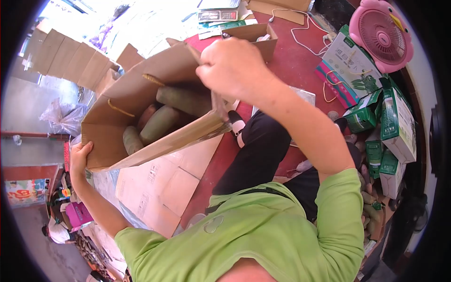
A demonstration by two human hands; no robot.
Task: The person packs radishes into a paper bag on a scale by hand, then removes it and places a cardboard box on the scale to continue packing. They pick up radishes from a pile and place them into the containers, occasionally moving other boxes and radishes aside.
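An open brown cardboard box [174, 141] is tilted in front of me, with rope loops on its inner wall. Inside lie several thick green-brown radish-like vegetables [159, 123]. My left hand [81, 157] grips the box's lower left corner, thumb on the inside of the edge. At the upper right, my right hand [232, 66] is closed round the box's raised edge. The bottom of the box is partly hidden by its front wall.
Flattened cardboard [157, 192] lies on the red floor [293, 51]. A scale [217, 16] and a small open box [258, 37] stand ahead. To the right are a pink fan [383, 35], green-and-white cartons [397, 124] and loose vegetables [373, 216].
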